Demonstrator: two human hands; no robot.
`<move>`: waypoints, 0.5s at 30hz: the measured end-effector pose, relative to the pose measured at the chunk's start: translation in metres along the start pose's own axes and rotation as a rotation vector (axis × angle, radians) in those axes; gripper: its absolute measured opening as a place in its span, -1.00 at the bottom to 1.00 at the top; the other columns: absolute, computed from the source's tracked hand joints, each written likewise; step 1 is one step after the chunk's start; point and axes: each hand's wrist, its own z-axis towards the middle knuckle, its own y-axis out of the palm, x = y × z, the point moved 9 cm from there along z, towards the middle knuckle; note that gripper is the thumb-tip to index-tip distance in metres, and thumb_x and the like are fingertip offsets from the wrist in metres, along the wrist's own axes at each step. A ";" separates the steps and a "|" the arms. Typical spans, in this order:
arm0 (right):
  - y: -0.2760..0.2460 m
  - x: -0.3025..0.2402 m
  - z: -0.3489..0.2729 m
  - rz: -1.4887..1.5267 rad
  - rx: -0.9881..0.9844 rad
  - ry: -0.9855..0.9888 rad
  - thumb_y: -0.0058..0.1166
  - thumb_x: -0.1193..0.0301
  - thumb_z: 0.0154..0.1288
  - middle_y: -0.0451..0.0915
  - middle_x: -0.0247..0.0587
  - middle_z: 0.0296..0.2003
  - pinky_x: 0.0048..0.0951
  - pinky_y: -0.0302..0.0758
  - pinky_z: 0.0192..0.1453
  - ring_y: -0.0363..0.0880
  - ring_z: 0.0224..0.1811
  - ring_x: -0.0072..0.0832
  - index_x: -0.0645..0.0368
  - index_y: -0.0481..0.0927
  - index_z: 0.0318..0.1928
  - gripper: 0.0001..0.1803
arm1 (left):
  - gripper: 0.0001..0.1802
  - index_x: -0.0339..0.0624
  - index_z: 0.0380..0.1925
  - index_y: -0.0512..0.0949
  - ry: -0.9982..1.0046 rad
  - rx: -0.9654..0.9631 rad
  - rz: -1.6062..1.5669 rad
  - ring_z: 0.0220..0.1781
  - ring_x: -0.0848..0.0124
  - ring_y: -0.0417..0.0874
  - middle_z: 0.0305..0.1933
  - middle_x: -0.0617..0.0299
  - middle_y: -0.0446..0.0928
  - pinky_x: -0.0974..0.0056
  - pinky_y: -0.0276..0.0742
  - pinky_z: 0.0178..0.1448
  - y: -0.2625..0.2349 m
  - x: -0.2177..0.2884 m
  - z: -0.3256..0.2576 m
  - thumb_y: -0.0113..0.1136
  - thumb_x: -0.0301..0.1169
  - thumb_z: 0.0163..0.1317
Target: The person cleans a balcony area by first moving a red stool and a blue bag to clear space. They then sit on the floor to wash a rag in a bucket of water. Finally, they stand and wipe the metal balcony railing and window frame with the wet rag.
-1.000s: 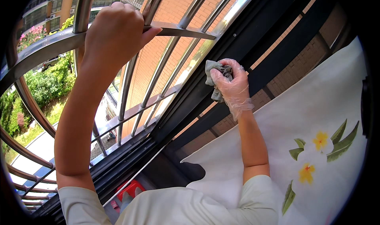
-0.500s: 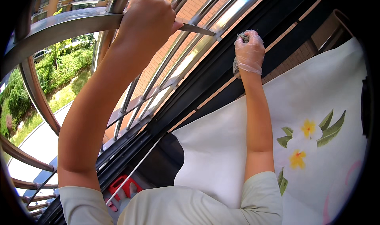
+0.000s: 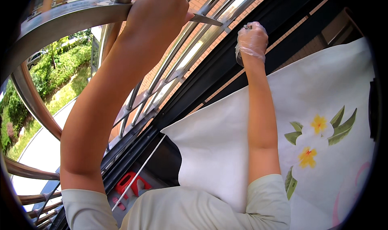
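My bare left hand (image 3: 161, 7) is closed around a flat bar of the metal window grille (image 3: 76, 17); its fingers are mostly hidden behind the back of the hand. A thin flat piece of that bar (image 3: 206, 19) shows past my knuckles. In a clear plastic glove, my right hand (image 3: 252, 40) is closed on a crumpled grey cloth (image 3: 247, 27), of which only small bits show. That cloth lies against the black window frame (image 3: 226, 54), with my right hand over it.
A white curtain with yellow flowers (image 3: 214, 145) hangs under my right arm. Below it, a thin white rod (image 3: 139, 173) slants past a red plastic stool (image 3: 128, 184). Several grille bars (image 3: 38, 100) curve on the left, with greenery (image 3: 64, 72) outside and a brick wall (image 3: 204, 1) beyond.
My right hand has moved slightly up and left along the frame, and less of the cloth shows. My left hand keeps its hold while the view shifts a little.
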 end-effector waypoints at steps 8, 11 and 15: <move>0.033 -0.014 -0.055 -0.102 -0.078 -0.197 0.06 0.41 0.16 0.57 -0.17 -0.47 -0.40 0.60 -0.26 0.63 -0.35 -0.27 0.11 0.52 -0.42 -0.93 | -0.45 -0.04 -0.62 0.55 -0.029 0.027 -0.038 -0.48 0.45 0.44 -0.61 0.36 0.42 0.31 0.22 -0.39 0.002 0.001 0.003 -0.17 0.13 0.23; 0.037 -0.019 -0.065 -0.071 -0.089 -0.285 0.07 0.44 0.13 0.57 -0.16 -0.46 -0.39 0.60 -0.30 0.63 -0.39 -0.26 0.09 0.54 -0.39 -0.97 | -0.45 -0.04 -0.61 0.56 -0.022 0.039 -0.006 -0.46 0.45 0.45 -0.60 0.36 0.42 0.31 0.23 -0.38 0.005 0.002 0.003 -0.17 0.13 0.23; 0.006 -0.008 -0.010 -0.077 -0.031 -0.256 0.05 0.41 0.16 0.60 -0.10 -0.40 -0.37 0.60 -0.33 0.63 -0.36 -0.24 0.19 0.54 -0.38 -0.89 | -0.46 -0.04 -0.60 0.57 0.001 -0.038 -0.056 -0.46 0.45 0.46 -0.60 0.35 0.43 0.30 0.24 -0.38 0.004 0.002 0.004 -0.16 0.12 0.23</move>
